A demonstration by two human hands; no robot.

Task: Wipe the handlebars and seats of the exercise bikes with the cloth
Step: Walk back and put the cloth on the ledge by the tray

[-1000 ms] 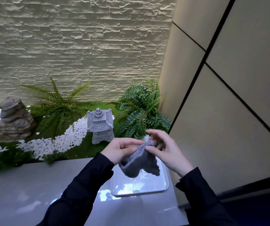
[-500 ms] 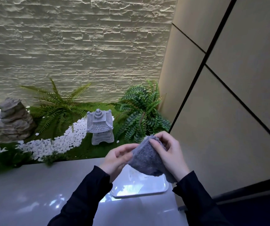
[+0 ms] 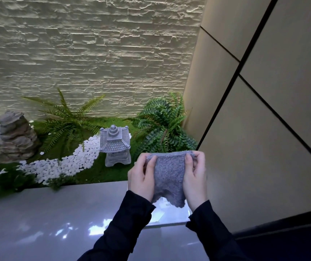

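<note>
Here I see the fuzzy grey cloth (image 3: pixel 169 178) hanging spread out, held up in the air above a glossy white flat tray (image 3: pixel 171 214) on the shiny grey counter (image 3: pixel 38 223) — the left hand (image 3: pixel 141 178) and the right hand (image 3: pixel 195 180) each pinch one top corner.

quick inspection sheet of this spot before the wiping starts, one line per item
surface: glossy grey counter, light reflections on it
job's things: fuzzy grey cloth held spread above the counter; no exercise bikes in view
clutter: flat white square tray on the counter under the cloth
hands: left hand and right hand each pinch an upper corner of the cloth
cables: nothing seen
surroundings: small grey stone lantern, white pebbles, green ferns, stacked grey rock, rough stone wall, beige wall panels
</note>
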